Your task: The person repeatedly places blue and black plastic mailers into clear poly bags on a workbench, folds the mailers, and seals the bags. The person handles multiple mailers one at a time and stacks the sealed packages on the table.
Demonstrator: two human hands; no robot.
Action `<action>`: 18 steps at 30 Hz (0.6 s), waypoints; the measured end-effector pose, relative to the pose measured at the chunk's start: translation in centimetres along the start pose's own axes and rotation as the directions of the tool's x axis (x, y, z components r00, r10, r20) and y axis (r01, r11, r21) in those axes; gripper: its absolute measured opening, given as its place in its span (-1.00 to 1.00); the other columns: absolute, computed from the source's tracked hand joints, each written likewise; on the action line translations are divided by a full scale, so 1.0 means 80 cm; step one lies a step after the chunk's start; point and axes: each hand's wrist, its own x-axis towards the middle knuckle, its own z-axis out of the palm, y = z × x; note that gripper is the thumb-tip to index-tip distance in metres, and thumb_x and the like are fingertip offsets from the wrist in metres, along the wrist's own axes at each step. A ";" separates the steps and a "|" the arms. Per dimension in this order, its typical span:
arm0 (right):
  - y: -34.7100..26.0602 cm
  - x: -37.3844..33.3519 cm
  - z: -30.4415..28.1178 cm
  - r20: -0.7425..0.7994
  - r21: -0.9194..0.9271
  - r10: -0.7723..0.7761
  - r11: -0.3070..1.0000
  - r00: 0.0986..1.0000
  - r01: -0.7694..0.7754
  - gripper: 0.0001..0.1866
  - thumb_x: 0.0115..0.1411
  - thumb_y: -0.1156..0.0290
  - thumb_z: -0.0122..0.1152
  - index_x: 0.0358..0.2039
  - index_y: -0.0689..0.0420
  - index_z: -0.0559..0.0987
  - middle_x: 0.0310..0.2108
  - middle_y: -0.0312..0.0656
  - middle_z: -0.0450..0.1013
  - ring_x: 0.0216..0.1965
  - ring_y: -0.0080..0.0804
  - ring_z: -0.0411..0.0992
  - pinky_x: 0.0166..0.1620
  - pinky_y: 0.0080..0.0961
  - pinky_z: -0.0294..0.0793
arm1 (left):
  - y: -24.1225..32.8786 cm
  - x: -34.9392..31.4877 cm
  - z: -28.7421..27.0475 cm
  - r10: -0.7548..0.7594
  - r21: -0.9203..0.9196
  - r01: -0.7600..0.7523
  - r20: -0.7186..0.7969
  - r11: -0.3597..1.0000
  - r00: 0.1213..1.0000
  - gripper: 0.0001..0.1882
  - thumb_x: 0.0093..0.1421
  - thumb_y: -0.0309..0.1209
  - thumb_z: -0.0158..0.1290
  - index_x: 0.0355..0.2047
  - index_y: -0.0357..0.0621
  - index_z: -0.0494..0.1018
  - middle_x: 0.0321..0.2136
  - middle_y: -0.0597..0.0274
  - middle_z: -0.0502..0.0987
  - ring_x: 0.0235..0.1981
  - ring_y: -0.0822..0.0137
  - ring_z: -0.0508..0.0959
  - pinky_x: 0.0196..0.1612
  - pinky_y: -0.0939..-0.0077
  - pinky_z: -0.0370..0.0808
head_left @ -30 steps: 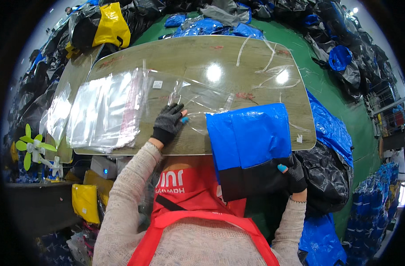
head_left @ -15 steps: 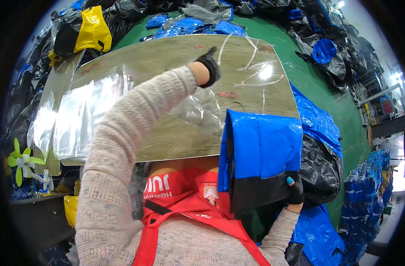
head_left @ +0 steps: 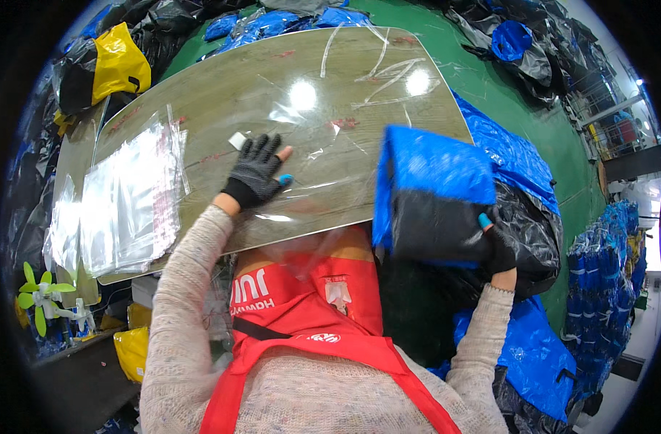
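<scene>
My left hand [head_left: 256, 172], in a dark grey glove with bare thumb and fingertip, lies spread on a clear plastic bag [head_left: 308, 197] on the wood-patterned table [head_left: 222, 87]. The bag's near edge seems to hang over the table edge toward my lap; its outline is hard to follow. A small white tab [head_left: 237, 140] lies by my fingertips. At the right, my right hand [head_left: 498, 242] is closed on the side of a folded blue and black bag [head_left: 440, 168], thumb on its black face. The folded bag is held at the table's right front corner, slightly blurred.
A stack of clear plastic bags [head_left: 128, 206] lies on the table's left side. Clear strips [head_left: 377, 54] lie near the far edge. More blue and black bags [head_left: 529, 246] are heaped right of the table. A small green fan [head_left: 43, 298] stands at lower left.
My left hand has come back from the table's far side to its near middle, now flat on clear plastic. My right hand has lifted and shifted the folded bag slightly right.
</scene>
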 end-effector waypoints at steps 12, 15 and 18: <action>-0.030 -0.076 0.048 0.226 0.068 0.135 0.986 0.965 -0.154 -0.42 0.09 0.38 0.32 0.14 0.18 0.42 -0.02 -0.14 0.45 -0.05 -0.34 0.44 -0.02 -0.38 0.49 | 0.089 -0.045 0.024 -0.134 -0.278 0.099 -0.111 0.955 0.985 -0.67 0.10 -0.13 0.12 -0.34 -0.14 0.43 0.20 0.07 0.30 0.30 -0.03 0.16 0.34 -0.10 -0.11; -0.039 -0.077 0.054 0.260 0.006 0.117 0.992 0.958 -0.123 -0.42 0.08 0.41 0.31 0.13 0.20 0.42 -0.02 -0.13 0.46 -0.07 -0.35 0.45 -0.01 -0.40 0.48 | 0.083 -0.049 0.026 -0.100 -0.329 0.053 -0.129 0.943 0.987 -0.71 0.13 -0.17 0.10 -0.37 -0.15 0.44 0.20 0.09 0.31 0.29 0.01 0.17 0.33 -0.10 -0.10; -0.052 -0.078 0.057 0.285 -0.019 0.062 0.998 0.956 -0.059 -0.40 0.08 0.38 0.32 0.15 0.22 0.40 0.02 -0.12 0.44 -0.02 -0.34 0.42 0.03 -0.39 0.44 | 0.078 -0.047 0.022 -0.130 -0.384 0.081 -0.104 0.920 0.986 -0.77 0.12 -0.22 0.10 -0.40 -0.12 0.45 0.19 0.11 0.33 0.28 0.03 0.21 0.34 -0.06 -0.08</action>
